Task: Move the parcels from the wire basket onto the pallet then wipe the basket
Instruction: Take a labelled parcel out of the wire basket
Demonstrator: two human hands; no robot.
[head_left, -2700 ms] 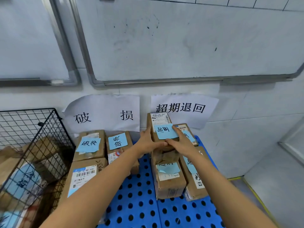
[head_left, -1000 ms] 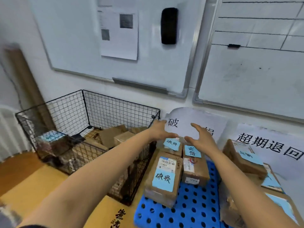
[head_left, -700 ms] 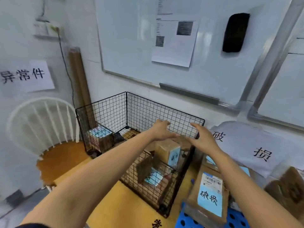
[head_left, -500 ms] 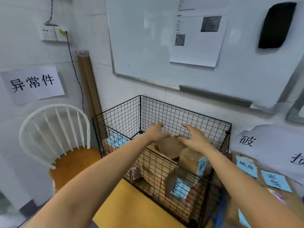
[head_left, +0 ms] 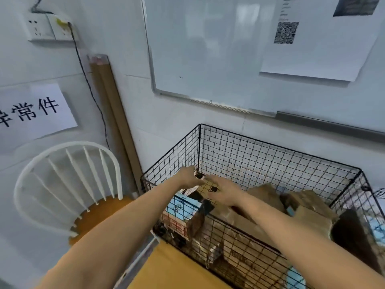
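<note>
White chair (head_left: 68,180) stands left of the wire basket (head_left: 270,155). Left hand (head_left: 188,177) and right hand (head_left: 224,191) reach inside near its far-left corner, each grip wide (holding nothing), above the parcels (head_left: 266,196) lying in the basket.

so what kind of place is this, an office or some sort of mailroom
Probably a parcel sorting room at a courier depot or mailroom. A wire basket holds cardboard parcels, some with blue notes, a lettered paper sign hangs nearby, and a whiteboard carries a QR-code sheet.
</note>
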